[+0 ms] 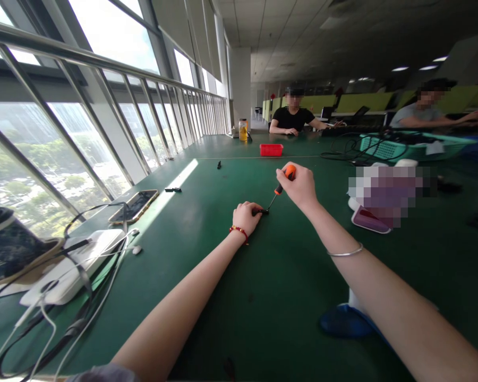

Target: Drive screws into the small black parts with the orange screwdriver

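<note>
My right hand is wrapped round the orange and black handle of a screwdriver. Its thin shaft slants down to the left, and the tip meets a small black part on the green table. With closed fingers, my left hand holds that part low against the tabletop. Exactly what the part is cannot be made out, since my fingers cover one end of it. Two similar dark pieces lie farther off, one black piece in the sunlit strip and another small piece beyond it.
A phone, a white power strip and tangled cables lie at left beside the railing. Ahead stand a red tray and a jar. At right are a propped phone and a green basket. Two people sit across the table.
</note>
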`<action>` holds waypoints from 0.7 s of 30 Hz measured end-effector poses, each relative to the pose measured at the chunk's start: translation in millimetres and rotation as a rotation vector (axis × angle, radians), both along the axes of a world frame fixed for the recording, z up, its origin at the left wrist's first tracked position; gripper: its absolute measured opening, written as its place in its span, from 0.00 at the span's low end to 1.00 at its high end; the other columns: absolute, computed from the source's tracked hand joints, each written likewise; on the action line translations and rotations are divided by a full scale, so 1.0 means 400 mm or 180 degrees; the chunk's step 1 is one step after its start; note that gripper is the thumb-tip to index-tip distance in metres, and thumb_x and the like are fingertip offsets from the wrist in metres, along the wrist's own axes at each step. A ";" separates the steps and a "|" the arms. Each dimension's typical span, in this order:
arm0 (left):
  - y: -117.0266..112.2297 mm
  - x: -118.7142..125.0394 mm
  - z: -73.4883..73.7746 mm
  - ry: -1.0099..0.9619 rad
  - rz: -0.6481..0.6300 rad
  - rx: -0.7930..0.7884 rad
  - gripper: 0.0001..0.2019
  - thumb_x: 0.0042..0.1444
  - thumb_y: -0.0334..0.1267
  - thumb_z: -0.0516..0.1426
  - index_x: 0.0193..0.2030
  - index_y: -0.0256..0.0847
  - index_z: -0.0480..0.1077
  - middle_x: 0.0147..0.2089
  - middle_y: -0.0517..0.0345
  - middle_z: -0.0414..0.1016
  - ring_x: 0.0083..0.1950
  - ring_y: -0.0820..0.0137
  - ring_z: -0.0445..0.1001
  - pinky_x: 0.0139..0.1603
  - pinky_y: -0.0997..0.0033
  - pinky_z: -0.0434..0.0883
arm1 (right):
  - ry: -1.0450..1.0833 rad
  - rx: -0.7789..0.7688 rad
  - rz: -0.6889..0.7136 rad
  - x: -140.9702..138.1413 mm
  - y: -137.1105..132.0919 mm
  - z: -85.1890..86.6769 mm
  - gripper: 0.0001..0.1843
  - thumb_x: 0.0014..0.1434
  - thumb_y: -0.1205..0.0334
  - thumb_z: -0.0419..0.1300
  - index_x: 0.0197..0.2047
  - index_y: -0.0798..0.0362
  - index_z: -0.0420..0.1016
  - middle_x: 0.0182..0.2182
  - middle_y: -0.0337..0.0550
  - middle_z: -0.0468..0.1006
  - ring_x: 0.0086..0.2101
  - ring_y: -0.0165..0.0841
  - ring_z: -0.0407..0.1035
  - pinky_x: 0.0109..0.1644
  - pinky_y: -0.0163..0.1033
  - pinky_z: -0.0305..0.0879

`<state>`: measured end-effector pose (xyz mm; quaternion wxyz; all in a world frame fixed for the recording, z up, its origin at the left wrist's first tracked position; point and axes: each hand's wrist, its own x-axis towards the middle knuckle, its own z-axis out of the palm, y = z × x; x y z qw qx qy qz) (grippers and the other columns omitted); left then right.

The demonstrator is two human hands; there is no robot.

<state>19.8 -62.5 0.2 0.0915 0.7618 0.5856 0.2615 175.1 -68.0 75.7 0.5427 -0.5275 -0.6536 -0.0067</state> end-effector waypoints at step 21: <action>0.007 0.000 -0.003 -0.0053 -0.0035 -0.0011 0.09 0.53 0.36 0.57 0.40 0.45 0.75 0.41 0.57 0.74 0.45 0.62 0.69 0.46 0.63 0.67 | -0.0186 -0.0294 0.0143 -0.001 0.008 -0.005 0.17 0.55 0.49 0.51 0.20 0.50 0.59 0.17 0.36 0.63 0.23 0.31 0.60 0.29 0.35 0.54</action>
